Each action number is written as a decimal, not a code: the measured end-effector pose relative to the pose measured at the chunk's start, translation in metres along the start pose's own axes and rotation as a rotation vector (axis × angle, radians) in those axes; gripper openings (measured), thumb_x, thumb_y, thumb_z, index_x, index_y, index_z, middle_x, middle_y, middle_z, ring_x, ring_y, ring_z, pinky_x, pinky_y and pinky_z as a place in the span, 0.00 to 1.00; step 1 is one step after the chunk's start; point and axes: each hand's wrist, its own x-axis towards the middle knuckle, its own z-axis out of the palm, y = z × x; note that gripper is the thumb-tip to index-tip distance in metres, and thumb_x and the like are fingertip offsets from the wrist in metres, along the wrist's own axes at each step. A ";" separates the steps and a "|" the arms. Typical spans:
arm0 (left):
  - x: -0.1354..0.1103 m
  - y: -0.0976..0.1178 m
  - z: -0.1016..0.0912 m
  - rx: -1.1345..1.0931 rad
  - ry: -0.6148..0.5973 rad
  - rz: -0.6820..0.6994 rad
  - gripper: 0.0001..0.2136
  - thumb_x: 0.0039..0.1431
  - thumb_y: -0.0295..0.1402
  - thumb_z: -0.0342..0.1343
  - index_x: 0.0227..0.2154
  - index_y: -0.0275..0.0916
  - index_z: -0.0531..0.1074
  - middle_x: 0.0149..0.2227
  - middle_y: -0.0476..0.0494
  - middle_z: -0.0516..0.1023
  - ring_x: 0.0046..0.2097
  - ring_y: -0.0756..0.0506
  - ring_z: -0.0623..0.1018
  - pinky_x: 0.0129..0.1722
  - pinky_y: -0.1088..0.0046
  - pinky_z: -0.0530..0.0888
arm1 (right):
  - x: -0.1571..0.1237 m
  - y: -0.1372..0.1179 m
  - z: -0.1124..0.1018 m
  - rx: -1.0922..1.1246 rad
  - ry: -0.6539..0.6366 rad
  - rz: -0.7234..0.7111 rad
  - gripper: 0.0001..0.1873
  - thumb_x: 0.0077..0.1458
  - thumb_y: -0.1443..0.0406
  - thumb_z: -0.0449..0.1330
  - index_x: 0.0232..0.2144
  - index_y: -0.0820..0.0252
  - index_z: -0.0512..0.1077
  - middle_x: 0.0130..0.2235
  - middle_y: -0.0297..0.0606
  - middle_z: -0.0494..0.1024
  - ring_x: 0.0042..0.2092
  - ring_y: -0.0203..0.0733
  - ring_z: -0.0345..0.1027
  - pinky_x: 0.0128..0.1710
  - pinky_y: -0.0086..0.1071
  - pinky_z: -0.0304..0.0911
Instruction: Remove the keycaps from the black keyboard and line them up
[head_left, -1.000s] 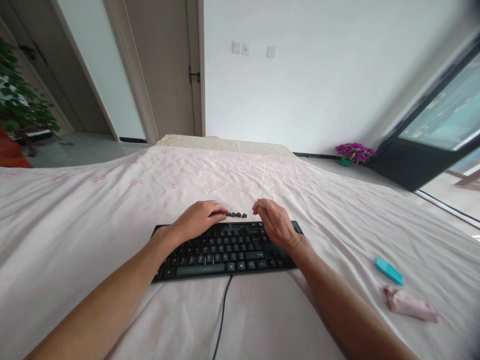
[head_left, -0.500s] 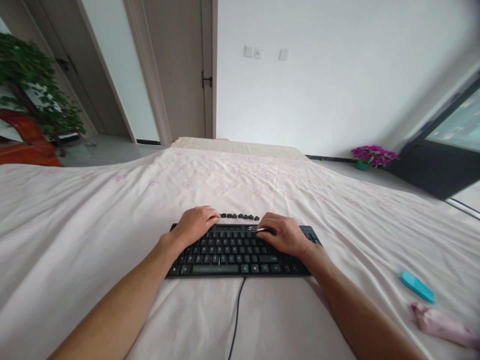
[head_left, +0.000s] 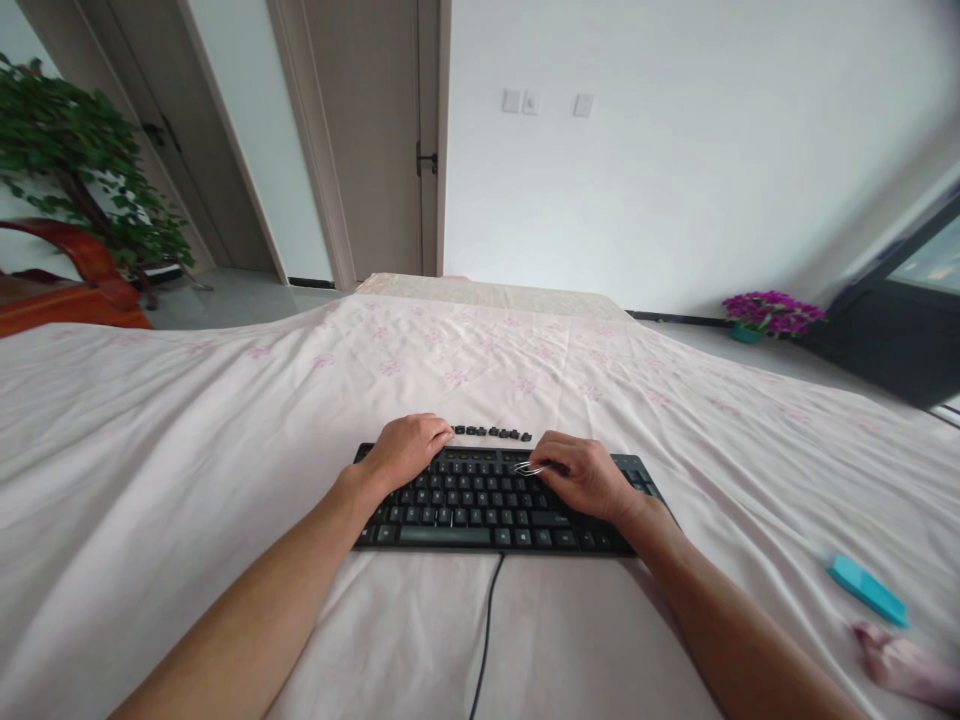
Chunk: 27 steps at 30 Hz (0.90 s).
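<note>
A black keyboard (head_left: 442, 537) lies on the pale floral sheet, its cable running toward me. My left hand (head_left: 409, 447) rests over its far left part, fingers held together and curled at the back edge. My right hand (head_left: 589, 475) grips a keycap puller (head_left: 530, 468) with a dark handle and thin wire loops. The wire ends are over the upper rows of keys, right of the middle; whether they hook a key is too small to tell. Behind the keyboard, several loose black keycaps (head_left: 493, 432) sit in a row, the leftmost close to my left fingertips.
To the right on the sheet (head_left: 480, 340) lie a turquoise flat object (head_left: 868, 590) and a crumpled pink cloth (head_left: 904, 665). A red wooden chair (head_left: 82, 270) and a leafy plant (head_left: 82, 150) stand at the left. Purple flowers (head_left: 776, 312) are on the floor by the wall.
The view has swung slightly left. Relative to the keyboard, the puller's wire end has come a little toward me, from the back edge onto the keys. My left hand stays in place.
</note>
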 end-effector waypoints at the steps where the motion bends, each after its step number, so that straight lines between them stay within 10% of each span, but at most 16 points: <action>1: 0.000 0.000 0.000 0.001 -0.001 0.000 0.14 0.63 0.38 0.45 0.33 0.42 0.76 0.37 0.46 0.79 0.40 0.44 0.76 0.40 0.70 0.68 | 0.000 0.000 0.000 0.004 0.004 0.001 0.07 0.54 0.69 0.55 0.31 0.55 0.73 0.34 0.35 0.76 0.35 0.39 0.70 0.36 0.31 0.63; 27: -0.001 0.001 0.000 0.085 -0.030 0.008 0.13 0.64 0.35 0.44 0.35 0.42 0.75 0.37 0.47 0.78 0.41 0.46 0.76 0.40 0.72 0.68 | 0.000 -0.002 -0.002 -0.075 -0.034 0.087 0.09 0.61 0.65 0.51 0.37 0.56 0.72 0.37 0.34 0.75 0.38 0.37 0.70 0.39 0.28 0.61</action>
